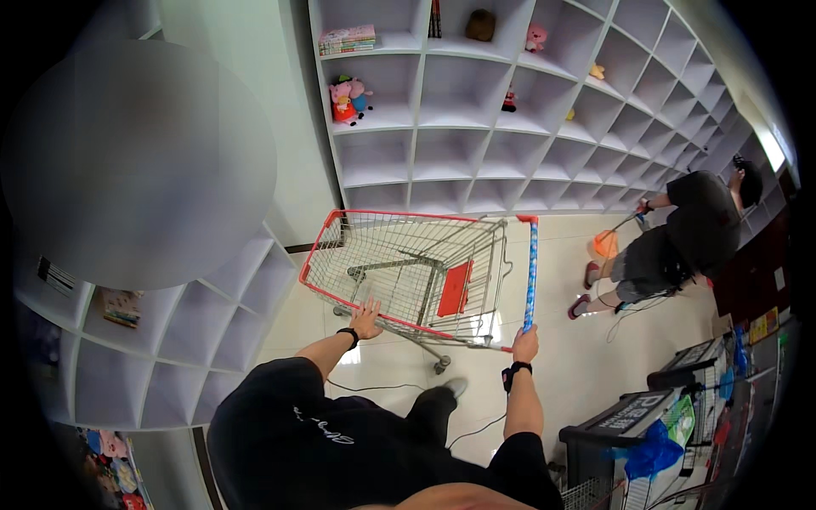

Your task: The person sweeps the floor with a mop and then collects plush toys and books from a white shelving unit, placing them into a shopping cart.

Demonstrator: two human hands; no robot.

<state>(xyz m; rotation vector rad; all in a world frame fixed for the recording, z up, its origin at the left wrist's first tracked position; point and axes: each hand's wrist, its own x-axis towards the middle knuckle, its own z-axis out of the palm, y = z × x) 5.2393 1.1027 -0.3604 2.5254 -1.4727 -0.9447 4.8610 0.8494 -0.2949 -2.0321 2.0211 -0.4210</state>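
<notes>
A wire shopping cart (382, 255) with red rim trim stands in front of me, turned sideways. Its push handle (531, 268), wrapped in a blue patterned cover, is on the right. My right hand (525, 344) is closed around the near end of that handle. On the near side rim, my left hand (366, 320) rests with fingers extended over the edge. A red panel (456, 289) sits at the handle end of the basket. No goods show in the basket. Both my wrists carry black bands.
White cubby shelves (456, 150) hold plush toys (347, 105) and books (347, 39). More shelves (172, 382) stand left. At right, a person (688, 236) holds a cord near an orange object (605, 243). Dark counters (628, 414) with a blue bag (656, 449) stand lower right. A cable crosses the floor.
</notes>
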